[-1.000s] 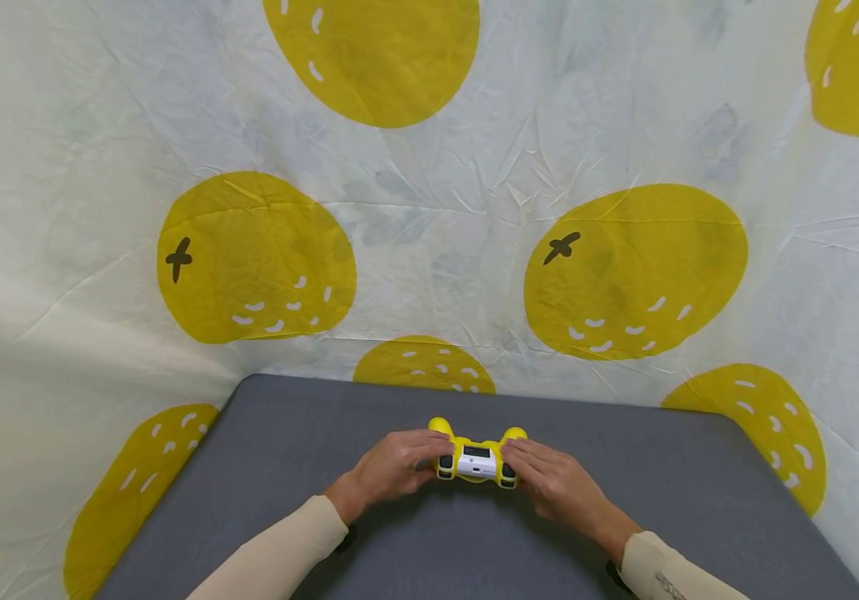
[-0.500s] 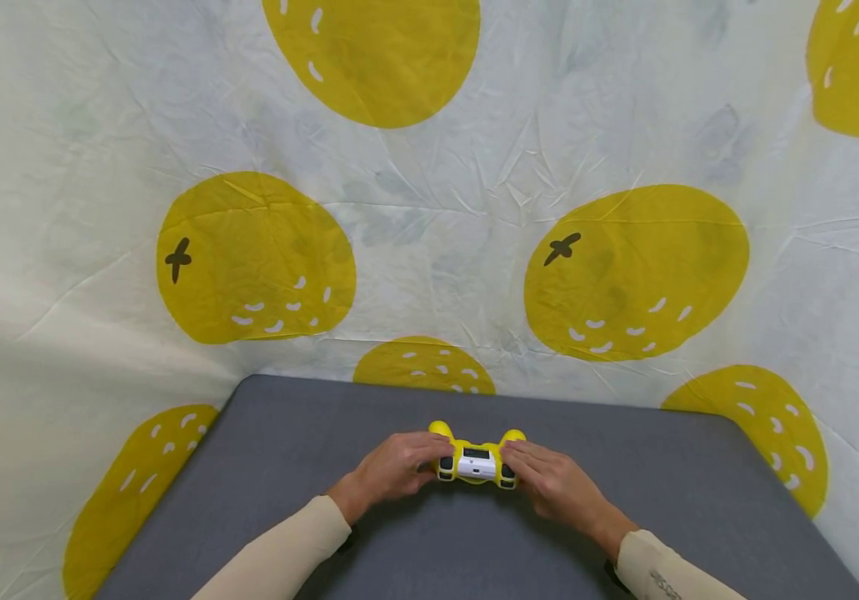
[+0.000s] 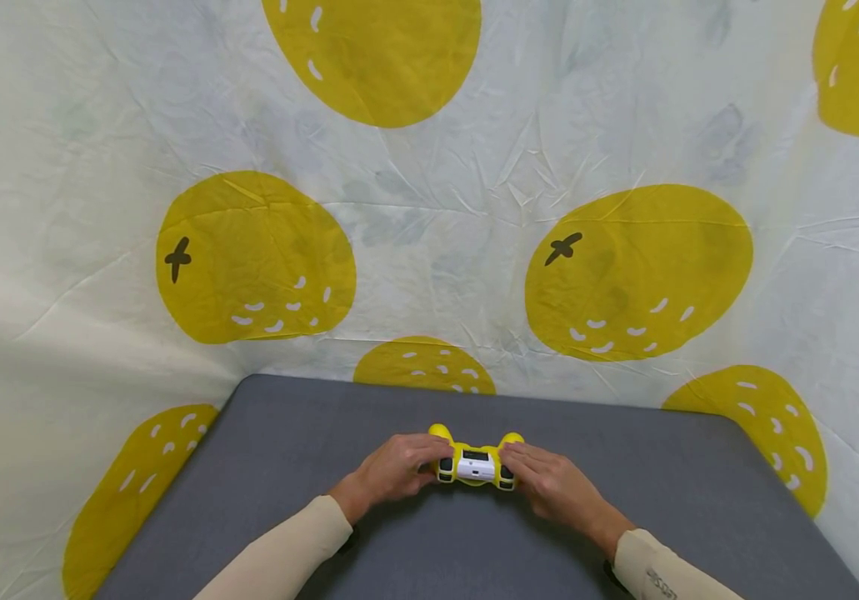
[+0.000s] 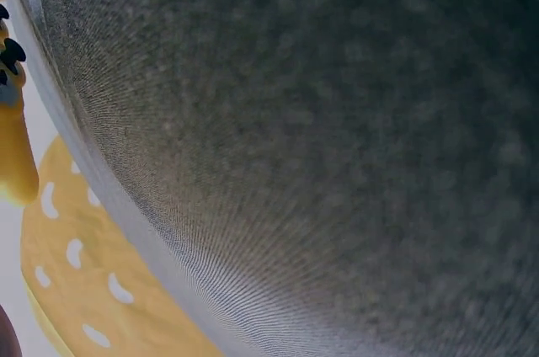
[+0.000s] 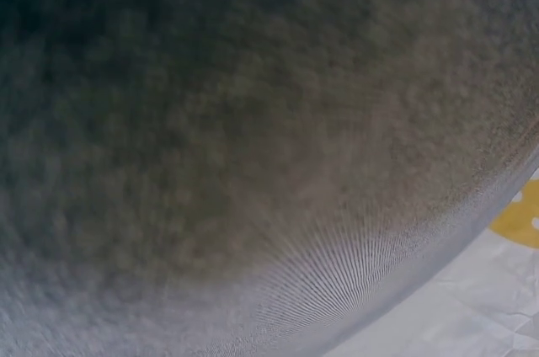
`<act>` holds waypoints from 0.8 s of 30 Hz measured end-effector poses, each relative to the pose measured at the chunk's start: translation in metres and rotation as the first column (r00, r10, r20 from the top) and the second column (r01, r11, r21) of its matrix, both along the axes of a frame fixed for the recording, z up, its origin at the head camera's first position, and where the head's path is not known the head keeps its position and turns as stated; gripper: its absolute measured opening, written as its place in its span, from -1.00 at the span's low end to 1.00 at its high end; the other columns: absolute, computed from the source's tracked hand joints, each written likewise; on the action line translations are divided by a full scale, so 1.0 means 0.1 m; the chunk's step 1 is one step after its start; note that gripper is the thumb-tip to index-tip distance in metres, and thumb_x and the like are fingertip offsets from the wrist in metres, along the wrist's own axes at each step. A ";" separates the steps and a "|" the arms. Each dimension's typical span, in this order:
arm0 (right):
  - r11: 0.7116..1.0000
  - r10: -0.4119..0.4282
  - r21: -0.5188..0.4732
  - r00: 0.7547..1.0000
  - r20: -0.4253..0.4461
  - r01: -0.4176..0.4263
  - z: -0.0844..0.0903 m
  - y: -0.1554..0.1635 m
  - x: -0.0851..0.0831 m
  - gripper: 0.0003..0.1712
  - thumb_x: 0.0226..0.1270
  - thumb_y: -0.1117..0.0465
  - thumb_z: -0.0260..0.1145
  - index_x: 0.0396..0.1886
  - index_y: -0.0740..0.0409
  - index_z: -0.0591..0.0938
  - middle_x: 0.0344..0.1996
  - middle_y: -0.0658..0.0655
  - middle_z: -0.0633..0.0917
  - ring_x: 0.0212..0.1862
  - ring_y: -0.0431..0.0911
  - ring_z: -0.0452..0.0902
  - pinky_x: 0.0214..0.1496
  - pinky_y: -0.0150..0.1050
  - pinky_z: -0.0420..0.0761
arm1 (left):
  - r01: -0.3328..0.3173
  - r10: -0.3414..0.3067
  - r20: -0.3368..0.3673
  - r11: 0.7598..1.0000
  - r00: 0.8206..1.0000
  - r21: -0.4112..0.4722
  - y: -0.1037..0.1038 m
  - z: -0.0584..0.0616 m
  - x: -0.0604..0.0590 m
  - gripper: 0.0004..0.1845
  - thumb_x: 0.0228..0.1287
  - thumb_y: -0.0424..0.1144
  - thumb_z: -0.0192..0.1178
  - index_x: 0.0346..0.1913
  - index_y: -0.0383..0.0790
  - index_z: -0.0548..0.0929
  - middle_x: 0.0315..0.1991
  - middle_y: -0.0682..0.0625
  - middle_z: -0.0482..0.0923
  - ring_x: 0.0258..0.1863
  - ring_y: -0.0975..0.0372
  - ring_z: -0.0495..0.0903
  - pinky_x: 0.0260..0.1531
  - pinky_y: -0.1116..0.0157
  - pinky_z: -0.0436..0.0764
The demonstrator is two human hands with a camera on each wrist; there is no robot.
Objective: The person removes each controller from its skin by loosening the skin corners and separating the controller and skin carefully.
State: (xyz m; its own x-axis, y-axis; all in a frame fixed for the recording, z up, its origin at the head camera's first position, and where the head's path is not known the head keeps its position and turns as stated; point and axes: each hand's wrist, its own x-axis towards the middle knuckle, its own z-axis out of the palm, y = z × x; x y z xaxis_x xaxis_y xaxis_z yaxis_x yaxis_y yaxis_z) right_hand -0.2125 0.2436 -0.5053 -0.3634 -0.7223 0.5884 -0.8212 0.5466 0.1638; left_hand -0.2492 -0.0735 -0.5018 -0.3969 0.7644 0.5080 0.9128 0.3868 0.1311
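A yellow game controller (image 3: pixel 476 466) with a white middle strip and black triggers is held between both hands, near the middle of the head view. My left hand (image 3: pixel 399 467) grips its left side, fingers over the top and thumb below. On the other side my right hand (image 3: pixel 552 483) grips it, fingers lying over the right handle; that thumb is hidden. At the left edge of the left wrist view, part of the controller (image 4: pixel 13 146) shows with its black parts. The right wrist view has neither the controller nor the hand in it.
Beneath the hands lies a dark grey padded surface (image 3: pixel 309 417) with rounded far corners. White cloth (image 3: pixel 429 275) printed with big yellow fruit hangs behind it and along both sides.
The controller has tipped very slightly, its handles sinking a little in the head view. Both hands keep their hold and have barely shifted.
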 end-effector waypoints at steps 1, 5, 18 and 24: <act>1.000 -0.002 0.000 1.000 0.002 0.002 0.00 0.00 0.00 -0.24 -0.32 0.43 0.71 0.08 0.31 0.74 0.01 0.19 0.83 0.03 0.04 0.81 -0.04 -0.06 0.78 | -0.002 0.002 0.002 1.000 1.000 -0.001 0.00 0.00 0.00 -0.47 0.02 -0.33 0.64 0.11 -0.16 0.75 0.10 0.00 0.78 0.10 0.24 0.76 0.12 0.30 0.72; 1.000 -0.017 0.005 1.000 0.025 0.017 0.00 -0.01 0.01 -0.24 -0.31 0.41 0.74 0.08 0.30 0.74 0.01 0.19 0.83 0.03 0.04 0.81 -0.04 -0.06 0.79 | -0.019 0.019 0.027 1.000 0.999 -0.013 0.01 0.01 0.01 -0.48 0.02 -0.32 0.64 0.11 -0.14 0.76 0.09 0.03 0.79 0.09 0.25 0.76 0.12 0.30 0.72; 0.999 -0.041 -0.001 0.993 0.109 0.041 -0.02 -0.02 0.03 -0.22 -0.30 0.36 0.76 0.09 0.22 0.70 0.01 0.12 0.82 0.02 0.00 0.80 -0.06 -0.08 0.80 | -0.066 0.073 0.160 0.996 0.984 -0.054 0.03 0.00 0.01 -0.52 0.07 -0.25 0.63 0.09 -0.07 0.77 0.08 0.11 0.79 0.07 0.31 0.75 0.13 0.31 0.71; 0.998 -0.058 -0.019 0.986 0.153 0.062 -0.01 -0.02 0.03 -0.23 -0.24 0.33 0.74 0.12 0.18 0.70 0.01 0.09 0.82 0.04 0.00 0.80 -0.05 -0.09 0.79 | -0.096 0.109 0.218 0.993 0.970 -0.071 0.04 0.01 0.01 -0.53 0.11 -0.21 0.61 0.11 -0.05 0.75 0.08 0.14 0.78 0.05 0.34 0.74 0.12 0.34 0.71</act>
State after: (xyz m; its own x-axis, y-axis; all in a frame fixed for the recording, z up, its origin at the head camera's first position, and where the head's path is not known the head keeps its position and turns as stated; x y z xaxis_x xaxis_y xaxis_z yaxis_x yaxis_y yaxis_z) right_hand -0.2091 0.2418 -0.5065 -0.4926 -0.6829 0.5394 -0.8011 0.5980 0.0256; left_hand -0.2486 -0.0697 -0.5008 -0.5722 0.7400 0.3535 0.8187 0.4900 0.2995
